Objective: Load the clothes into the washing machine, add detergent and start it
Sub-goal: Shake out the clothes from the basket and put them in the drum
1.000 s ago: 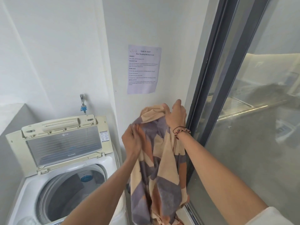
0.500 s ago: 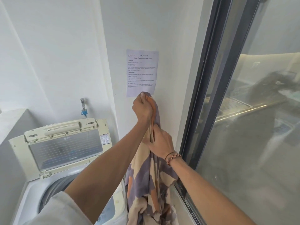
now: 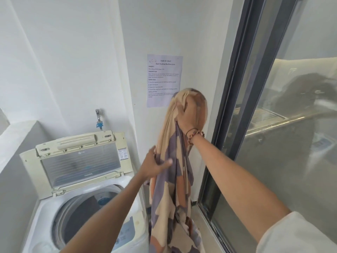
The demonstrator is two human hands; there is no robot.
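A long patterned cloth (image 3: 175,189) in beige, purple and orange hangs in front of the wall, right of the washing machine. My right hand (image 3: 187,118) grips its top end, raised high near the paper sheet. Lower down, my left hand (image 3: 155,166) holds the cloth's left edge, thumb across the fabric. The top-loading washing machine (image 3: 45,207) stands at the lower left with its lid (image 3: 80,161) tilted up and back. Its drum (image 3: 80,214) is open and dark inside. The cloth's lower end runs out of view at the bottom.
A printed paper sheet (image 3: 162,77) is stuck to the wall behind the cloth. A tap (image 3: 98,117) sits on the wall above the machine. A dark-framed glass sliding door (image 3: 237,106) fills the right side. A grey ledge (image 3: 16,136) borders the machine's left.
My right hand has risen to the cloth's top end near the paper. My left hand has dropped from the top to the cloth's middle.
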